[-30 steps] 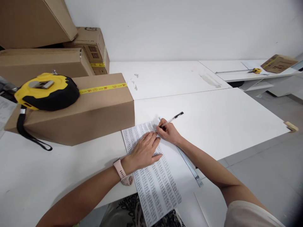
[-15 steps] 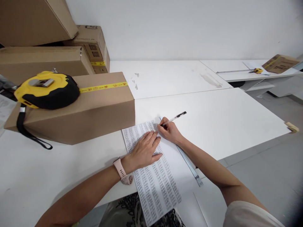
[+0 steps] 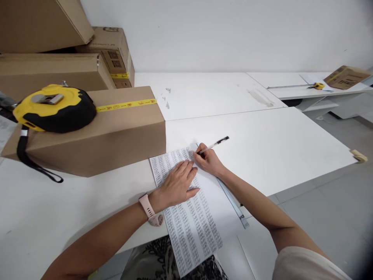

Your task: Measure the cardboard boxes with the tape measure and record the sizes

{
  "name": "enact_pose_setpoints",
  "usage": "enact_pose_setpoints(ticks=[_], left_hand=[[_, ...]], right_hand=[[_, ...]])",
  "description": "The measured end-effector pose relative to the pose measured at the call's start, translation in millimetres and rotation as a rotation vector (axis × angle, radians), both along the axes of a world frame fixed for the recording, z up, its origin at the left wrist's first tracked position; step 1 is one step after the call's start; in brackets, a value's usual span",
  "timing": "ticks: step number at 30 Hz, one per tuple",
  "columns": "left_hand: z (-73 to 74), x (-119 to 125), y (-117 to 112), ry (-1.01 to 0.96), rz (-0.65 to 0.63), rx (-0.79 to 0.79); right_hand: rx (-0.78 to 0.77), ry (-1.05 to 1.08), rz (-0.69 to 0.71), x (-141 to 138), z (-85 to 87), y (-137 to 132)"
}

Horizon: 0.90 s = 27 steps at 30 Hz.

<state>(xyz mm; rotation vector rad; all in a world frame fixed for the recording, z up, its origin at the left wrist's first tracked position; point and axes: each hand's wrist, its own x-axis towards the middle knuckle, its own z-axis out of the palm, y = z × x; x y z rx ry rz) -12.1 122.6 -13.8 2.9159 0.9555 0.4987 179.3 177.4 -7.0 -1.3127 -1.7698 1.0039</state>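
A sheet of paper (image 3: pixel 186 217) covered with columns of small dark writing lies slantwise on the white table, its near end hanging over the edge above my lap. My left hand (image 3: pixel 179 182) rests flat on it, fingers stretched out, with a pink watch strap (image 3: pixel 146 206) at the wrist. Pinched in my right hand (image 3: pixel 207 158) is a pen (image 3: pixel 217 143) with a clear barrel and black cap end; its tip is at the sheet's upper right part, hidden by my fingers. A pale blue strip (image 3: pixel 233 204) runs along the paper's right side, partly under my right forearm.
Left of the paper stands a cardboard box (image 3: pixel 125 136) bearing a yellow-and-black tape measure (image 3: pixel 55 109) with a wrist strap. More cardboard boxes (image 3: pixel 49 72) are stacked behind. Far right, another tape measure (image 3: pixel 318 86) and a carton (image 3: pixel 346 77) sit on a further table.
The view has shifted very slightly, so the boxes and tape measure sit a little higher and further left. Both hands keep their places on the paper.
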Motion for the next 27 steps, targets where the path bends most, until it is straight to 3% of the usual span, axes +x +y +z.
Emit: enact_pose_setpoints(ticks=[27], left_hand=[[3.1, -0.1, -0.2, 0.003, -0.006, -0.046]], right_hand=[[-0.001, 0.004, 0.005, 1.2, 0.2, 0.1]])
